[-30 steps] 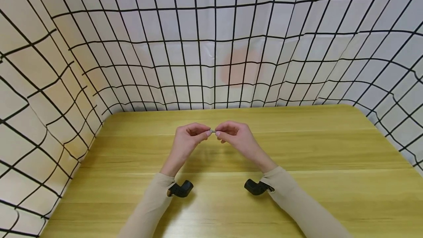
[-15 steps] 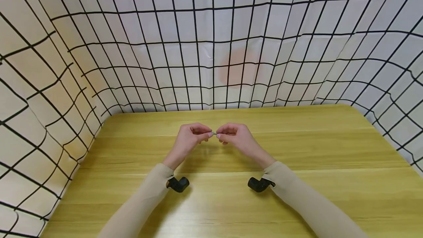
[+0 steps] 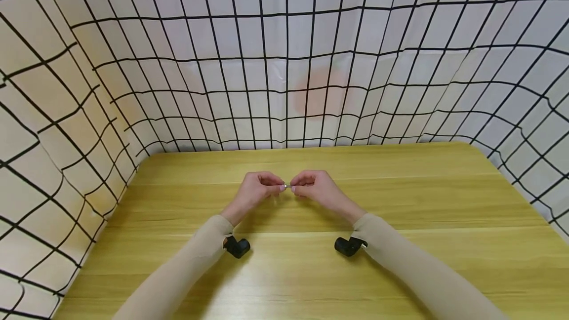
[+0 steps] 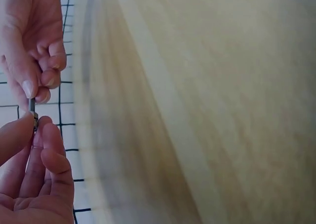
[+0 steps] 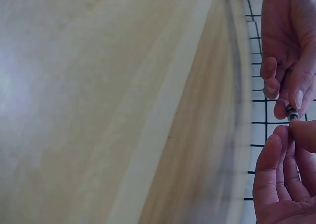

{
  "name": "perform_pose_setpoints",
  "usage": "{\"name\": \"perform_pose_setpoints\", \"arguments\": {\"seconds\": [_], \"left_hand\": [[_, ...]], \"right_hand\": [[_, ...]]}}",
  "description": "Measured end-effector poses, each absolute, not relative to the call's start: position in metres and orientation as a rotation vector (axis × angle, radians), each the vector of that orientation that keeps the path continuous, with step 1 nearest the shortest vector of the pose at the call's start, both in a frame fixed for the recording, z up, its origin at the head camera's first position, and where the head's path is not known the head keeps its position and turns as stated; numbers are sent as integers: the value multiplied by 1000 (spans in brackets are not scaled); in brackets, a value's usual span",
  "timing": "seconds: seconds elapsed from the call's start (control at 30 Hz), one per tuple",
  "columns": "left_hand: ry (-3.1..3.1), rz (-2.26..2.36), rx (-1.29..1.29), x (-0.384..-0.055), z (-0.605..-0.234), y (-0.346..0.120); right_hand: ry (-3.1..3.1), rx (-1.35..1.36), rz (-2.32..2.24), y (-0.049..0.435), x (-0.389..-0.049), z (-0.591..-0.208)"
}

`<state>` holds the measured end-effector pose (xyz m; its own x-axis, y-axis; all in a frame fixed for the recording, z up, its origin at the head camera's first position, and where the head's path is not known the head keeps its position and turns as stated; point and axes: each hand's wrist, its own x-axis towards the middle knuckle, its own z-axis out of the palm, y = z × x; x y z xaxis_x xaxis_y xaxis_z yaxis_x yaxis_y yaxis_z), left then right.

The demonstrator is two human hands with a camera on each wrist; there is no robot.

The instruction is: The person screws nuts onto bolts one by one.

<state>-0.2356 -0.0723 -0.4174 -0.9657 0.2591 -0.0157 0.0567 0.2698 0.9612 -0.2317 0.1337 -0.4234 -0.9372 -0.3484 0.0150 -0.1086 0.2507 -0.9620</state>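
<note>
Between the fingertips of both hands, in the head view, is a small metal bolt (image 3: pixel 288 186), lying crosswise with a thin shank and a wider end on the left. My left hand (image 3: pixel 254 192) pinches the wider end with thumb and fingers. The shank's other end is pinched by my right hand (image 3: pixel 322 189). Up close in the left wrist view, the bolt (image 4: pixel 32 105) spans the small gap between the two thumbs. A dark ringed part of the bolt (image 5: pixel 292 113) shows in the right wrist view; whether it is a separate nut I cannot tell.
Below the hands lies a wooden tabletop (image 3: pixel 289 280) with light seams. White sheeting with a black grid (image 3: pixel 275 73) rises behind its back edge and along both sides. Black wrist-worn devices (image 3: pixel 237 247) stick out from the beige sleeves (image 3: pixel 186 260).
Both hands have come slightly nearer the person, with the bolt still pinched between them. The forearms spread a little wider.
</note>
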Motion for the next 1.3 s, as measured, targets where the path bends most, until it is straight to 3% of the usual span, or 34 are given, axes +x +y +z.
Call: {"name": "perform_pose_setpoints", "arguments": {"seconds": [1.3], "left_hand": [[2329, 1656, 313, -244, -432, -68]], "right_hand": [[2388, -374, -1538, 133, -246, -434]]}}
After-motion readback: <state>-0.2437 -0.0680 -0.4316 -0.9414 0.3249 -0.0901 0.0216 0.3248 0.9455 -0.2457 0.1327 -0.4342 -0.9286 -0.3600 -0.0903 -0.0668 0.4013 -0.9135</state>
